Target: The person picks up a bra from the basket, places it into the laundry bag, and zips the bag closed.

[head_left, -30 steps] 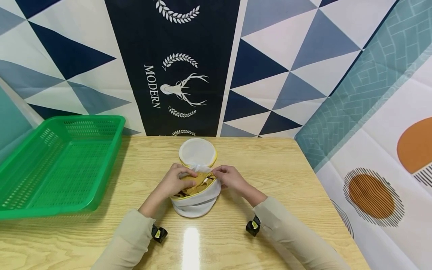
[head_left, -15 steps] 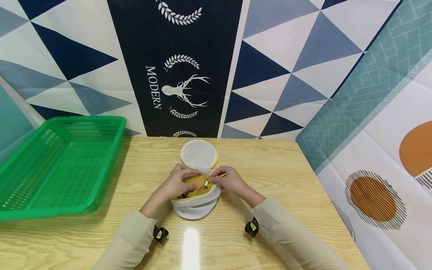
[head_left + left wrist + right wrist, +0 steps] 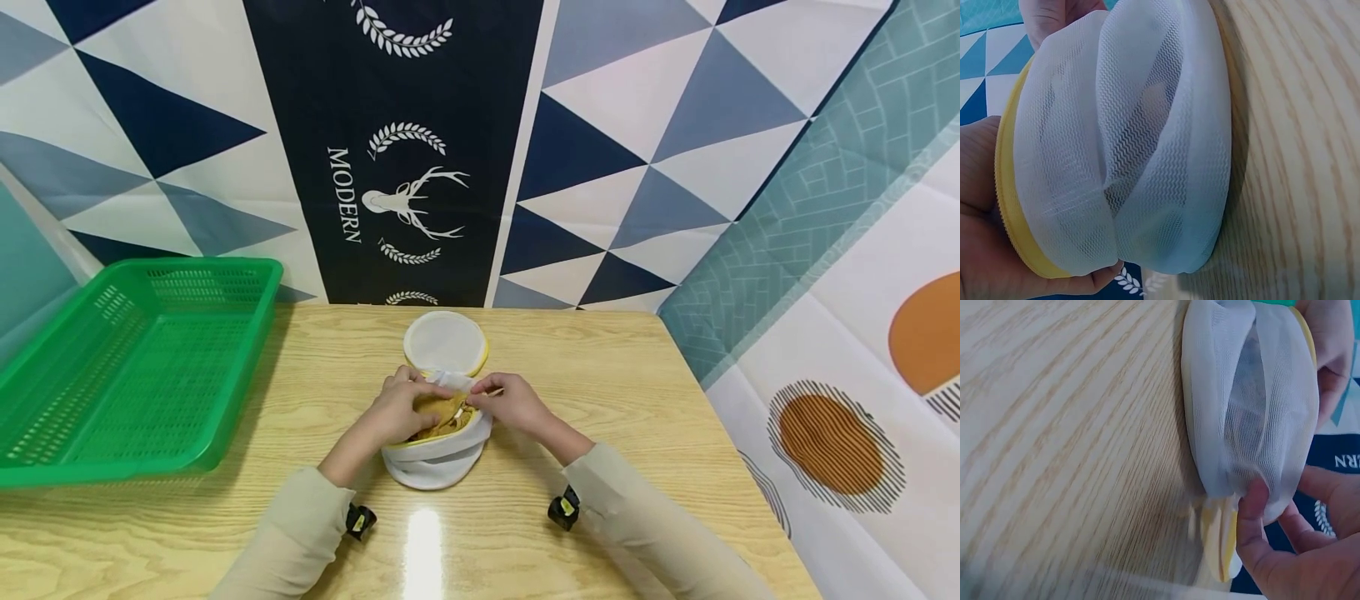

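Note:
A round white mesh laundry bag (image 3: 433,473) with a yellow zipper edge stands on the table, its round lid (image 3: 445,342) folded back behind it. Mustard-coloured cloth (image 3: 431,410) with a small white piece lies in the opening. My left hand (image 3: 396,410) grips the left side, thumb over the cloth; in the left wrist view that hand (image 3: 985,244) reaches round the yellow edge (image 3: 1013,206). My right hand (image 3: 513,402) pinches the right rim. From the right wrist, its fingers (image 3: 1252,515) press the mesh wall (image 3: 1285,412). Most of the cloth is hidden inside.
A green plastic basket (image 3: 168,358) stands at the left of the wooden table (image 3: 585,358). Patterned cloth hangs (image 3: 405,150) behind the table and along its right side. A black wrist device (image 3: 360,522) is on each forearm.
Both hands stay at the bag with small finger movements. The left hand has shifted slightly right over the opening, and the cloth looks bunched differently inside. The head view has moved a little.

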### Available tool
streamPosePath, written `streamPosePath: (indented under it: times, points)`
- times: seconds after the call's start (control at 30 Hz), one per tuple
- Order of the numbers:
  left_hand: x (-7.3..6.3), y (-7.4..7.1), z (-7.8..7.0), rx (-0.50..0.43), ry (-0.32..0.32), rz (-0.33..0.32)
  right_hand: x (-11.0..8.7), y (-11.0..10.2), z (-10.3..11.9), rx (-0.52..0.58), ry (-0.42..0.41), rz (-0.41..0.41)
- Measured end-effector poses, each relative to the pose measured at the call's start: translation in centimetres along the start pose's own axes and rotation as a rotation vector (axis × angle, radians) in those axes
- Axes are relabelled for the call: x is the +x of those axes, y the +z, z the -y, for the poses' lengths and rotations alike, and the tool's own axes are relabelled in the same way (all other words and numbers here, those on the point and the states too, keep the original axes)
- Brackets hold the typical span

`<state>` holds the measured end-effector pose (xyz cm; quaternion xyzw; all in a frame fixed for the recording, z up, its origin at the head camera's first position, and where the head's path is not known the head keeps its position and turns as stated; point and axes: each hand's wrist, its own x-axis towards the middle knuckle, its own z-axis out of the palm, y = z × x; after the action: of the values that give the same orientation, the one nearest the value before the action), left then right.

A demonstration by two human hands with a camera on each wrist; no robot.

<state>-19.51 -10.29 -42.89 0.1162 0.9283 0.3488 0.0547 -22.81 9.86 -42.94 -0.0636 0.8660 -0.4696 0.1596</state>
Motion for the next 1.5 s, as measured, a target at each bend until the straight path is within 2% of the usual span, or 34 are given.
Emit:
streamPosePath:
  times: [0.1,0.2,0.43,0.7,0.8,1.03,1.2,1.3,1.5]
  points:
    - [0.0,0.1,0.0,0.013,-0.009,-0.004,0.1,-0.2,-0.4,0.061,0.003,0.023]
    - [0.0,0.1,-0.1,0.025,-0.019,-0.005,0.1,-0.2,-0.5,0.073,0.005,0.033]
    - [0.0,0.2,-0.1,0.031,-0.008,-0.008,0.1,0.1,-0.6,0.039,-0.009,0.035]
    - [0.0,0.2,0.2,-0.011,-0.008,-0.007,-0.3,-0.2,-0.6,-0.037,-0.127,0.107]
    - [0.0,0.2,0.2,-0.012,0.003,-0.015,-0.3,-0.2,-0.6,-0.059,-0.142,0.121]
    - [0.0,0.3,0.1,-0.019,0.01,-0.025,-0.1,0.1,-0.6,-0.098,-0.148,0.079]
    - [-0.1,-0.3,0.8,-0.123,0.035,-0.021,-0.2,0.4,-0.5,-0.181,-0.137,-0.005]
    - [-0.3,-1.0,1.6,-0.225,0.014,0.005,-0.4,0.6,-0.2,-0.223,-0.146,-0.045]
    - [-1.2,-2.5,3.0,-0.338,-0.008,0.059,-0.7,0.8,0.1,-0.218,-0.16,-0.09]
